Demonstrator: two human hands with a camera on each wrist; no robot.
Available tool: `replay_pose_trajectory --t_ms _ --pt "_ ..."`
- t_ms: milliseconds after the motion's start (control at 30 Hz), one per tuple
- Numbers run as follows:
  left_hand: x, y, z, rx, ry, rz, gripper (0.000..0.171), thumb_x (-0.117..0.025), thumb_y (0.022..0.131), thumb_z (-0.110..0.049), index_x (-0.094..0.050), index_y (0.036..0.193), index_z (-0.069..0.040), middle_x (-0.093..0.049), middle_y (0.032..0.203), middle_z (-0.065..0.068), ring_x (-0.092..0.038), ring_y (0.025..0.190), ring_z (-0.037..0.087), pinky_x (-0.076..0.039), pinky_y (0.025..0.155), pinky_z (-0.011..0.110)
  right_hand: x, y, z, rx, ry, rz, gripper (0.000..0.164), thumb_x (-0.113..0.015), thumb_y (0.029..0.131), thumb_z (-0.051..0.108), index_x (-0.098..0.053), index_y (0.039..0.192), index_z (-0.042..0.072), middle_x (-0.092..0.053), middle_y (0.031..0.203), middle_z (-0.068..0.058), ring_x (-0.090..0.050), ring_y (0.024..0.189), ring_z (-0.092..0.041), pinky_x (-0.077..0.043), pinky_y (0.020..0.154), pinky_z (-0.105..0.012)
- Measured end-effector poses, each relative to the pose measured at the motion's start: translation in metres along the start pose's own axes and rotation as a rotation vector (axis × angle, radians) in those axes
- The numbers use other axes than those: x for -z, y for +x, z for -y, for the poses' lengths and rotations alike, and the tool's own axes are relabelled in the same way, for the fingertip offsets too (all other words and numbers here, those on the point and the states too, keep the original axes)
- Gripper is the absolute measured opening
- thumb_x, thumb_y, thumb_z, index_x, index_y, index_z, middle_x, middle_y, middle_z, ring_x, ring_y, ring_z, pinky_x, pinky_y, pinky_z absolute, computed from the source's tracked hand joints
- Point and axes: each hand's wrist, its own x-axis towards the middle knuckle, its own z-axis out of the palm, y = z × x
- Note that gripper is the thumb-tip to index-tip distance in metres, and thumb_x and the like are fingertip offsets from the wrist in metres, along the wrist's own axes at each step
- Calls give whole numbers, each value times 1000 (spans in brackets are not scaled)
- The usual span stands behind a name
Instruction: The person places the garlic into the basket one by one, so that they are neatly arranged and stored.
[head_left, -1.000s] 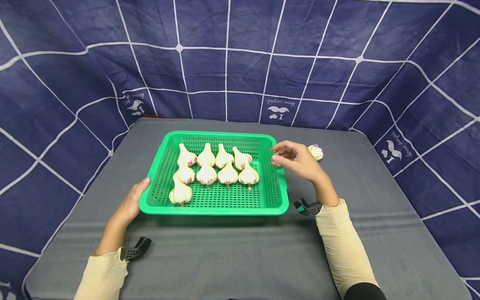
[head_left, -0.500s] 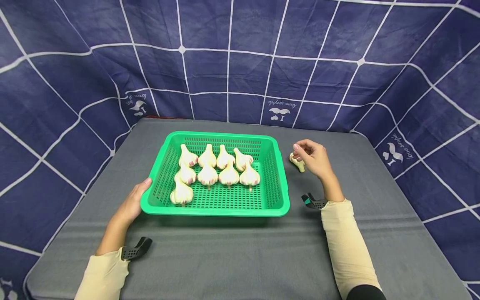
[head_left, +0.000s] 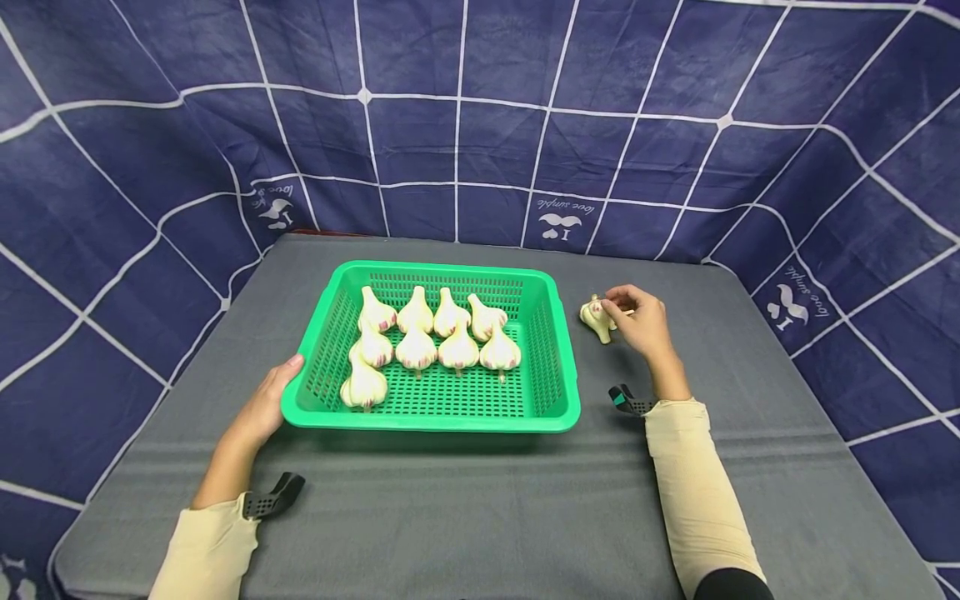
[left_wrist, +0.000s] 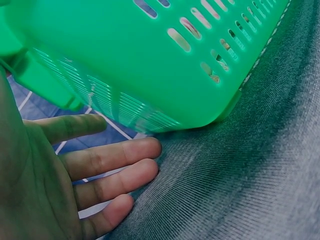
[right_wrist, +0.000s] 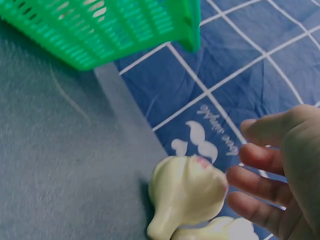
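Observation:
My left hand (head_left: 272,400) rests at the left end of a green plastic basket (head_left: 427,422). In the left wrist view its fingers (left_wrist: 117,157) stretch out nearly straight below the rim, beside the basket wall. Several garlic bulbs (head_left: 415,350) stand in rows inside the basket. To the basket's right, my right hand (head_left: 642,323) is held over two more garlic bulbs on the table. The nearer garlic bulb (right_wrist: 187,187) lies just beside the loosely bent fingertips in the right wrist view; the other garlic bulb (right_wrist: 220,231) is partly cut off by the frame's bottom edge.
A grey cloth (head_left: 480,517) covers the table. Dark blue curtains (head_left: 495,142) with white grid lines hang along the back and both sides. Each wrist wears a black camera mount (head_left: 273,497).
My right hand has moved right from the basket's right rim to the loose garlic bulbs, uncovering more of one of them. My left hand and the basket have kept their place.

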Motion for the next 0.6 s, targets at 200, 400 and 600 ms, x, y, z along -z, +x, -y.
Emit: replay_pose_trajectory --t_ms 200,400,600 --pt "0 0 0 12 5 2 57 -23 107 -32 -62 95 8 -62 76 -7 -55 77 1 -38 77 14 -3 -4 -13 -21 -40 -26 16 -72 87 -2 -69 102 -5 -67 95 -21 -64 88 -33 -43 71 -16" --pt "0 0 2 29 23 -13 55 -22 107 -30 -62 94 5 -61 78 -5 -53 79 0 -37 78 14 -8 -5 -21 -52 -46 -19 28 -67 79 -13 -69 106 -4 -61 104 -22 -63 94 -36 -45 72 -21" --pt "0 1 3 31 25 -23 55 -22 107 -29 -62 94 7 -60 78 -4 -53 77 1 -37 77 15 -10 -6 -28 -14 -101 51 48 -60 73 -17 -64 118 -1 -54 115 -26 -52 104 -42 -43 85 -45"
